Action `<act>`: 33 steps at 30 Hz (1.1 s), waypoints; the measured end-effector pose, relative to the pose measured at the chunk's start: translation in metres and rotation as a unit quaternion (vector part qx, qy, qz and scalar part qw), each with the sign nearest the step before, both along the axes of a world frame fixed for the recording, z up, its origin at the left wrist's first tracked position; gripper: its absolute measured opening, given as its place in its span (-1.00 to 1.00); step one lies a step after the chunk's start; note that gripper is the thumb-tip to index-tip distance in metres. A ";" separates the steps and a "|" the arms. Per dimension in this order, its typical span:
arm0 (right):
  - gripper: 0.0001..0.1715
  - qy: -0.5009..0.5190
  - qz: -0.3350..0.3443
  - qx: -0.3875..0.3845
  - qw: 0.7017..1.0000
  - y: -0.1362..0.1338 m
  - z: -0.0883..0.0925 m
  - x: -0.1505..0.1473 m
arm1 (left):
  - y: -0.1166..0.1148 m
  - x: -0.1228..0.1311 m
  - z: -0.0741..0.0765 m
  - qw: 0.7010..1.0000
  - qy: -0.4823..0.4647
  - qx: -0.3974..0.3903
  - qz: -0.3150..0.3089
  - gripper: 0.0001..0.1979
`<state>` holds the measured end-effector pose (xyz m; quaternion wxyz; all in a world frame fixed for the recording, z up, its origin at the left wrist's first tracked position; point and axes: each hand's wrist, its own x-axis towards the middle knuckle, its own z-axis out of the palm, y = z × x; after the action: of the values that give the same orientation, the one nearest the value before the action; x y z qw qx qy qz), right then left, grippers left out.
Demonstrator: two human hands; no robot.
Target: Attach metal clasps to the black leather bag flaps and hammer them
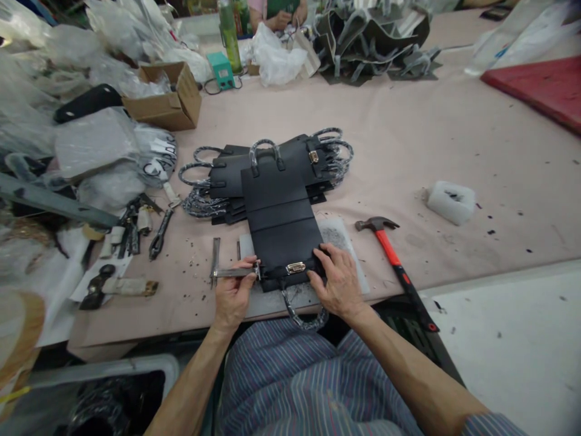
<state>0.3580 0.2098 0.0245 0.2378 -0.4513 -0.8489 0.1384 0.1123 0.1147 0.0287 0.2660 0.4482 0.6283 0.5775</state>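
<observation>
A black bag panel (284,212) lies flat and lengthwise in front of me, with a gold-coloured clasp (296,267) near its close end. One plastic-wrapped handle (302,318) hangs over the table edge; another wrapped handle (264,145) is at the far end. My left hand (236,293) pinches a slim metal tool with a crossbar (231,272), its tip at the panel's left edge beside the clasp. Curled over the right edge, my right hand (338,278) grips the panel, thumb and fingertips close to the clasp. A pale board (342,239) lies partly hidden underneath.
Behind the panel is a stack of similar black panels (227,175) with wrapped handles. A red-handled hammer (390,248) rests to the right, a white block (451,201) beyond it. Left are another hammer (95,287), a cardboard box (175,106) and plastic bags. Someone's hands (282,20) show opposite.
</observation>
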 end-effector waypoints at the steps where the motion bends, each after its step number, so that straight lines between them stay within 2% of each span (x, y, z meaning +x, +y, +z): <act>1: -0.47 0.000 0.001 0.000 1.000 0.000 0.000 0.000 | 0.000 0.001 0.000 1.000 -0.010 0.003 -0.002 -0.83; 10: -0.46 0.001 0.007 -0.008 1.000 0.001 0.002 0.000 | -0.002 0.006 -0.004 0.999 -0.039 0.026 -0.008 -0.85; 20: -0.46 -0.005 0.000 -0.020 1.000 0.000 0.002 0.000 | -0.003 0.011 -0.004 0.998 0.013 0.037 -0.045 -0.90; 27: -0.45 -0.004 0.005 -0.016 1.000 0.001 0.002 0.000 | -0.003 0.011 -0.007 0.997 0.040 0.042 -0.042 -0.91; 33: -0.45 -0.005 0.001 -0.015 1.000 0.001 0.002 -0.001 | -0.012 0.013 -0.010 0.997 0.056 0.042 -0.015 -0.90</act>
<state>0.3574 0.2111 0.0264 0.2263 -0.4549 -0.8483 0.1492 0.1250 0.1025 0.0183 0.2192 0.5001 0.6107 0.5735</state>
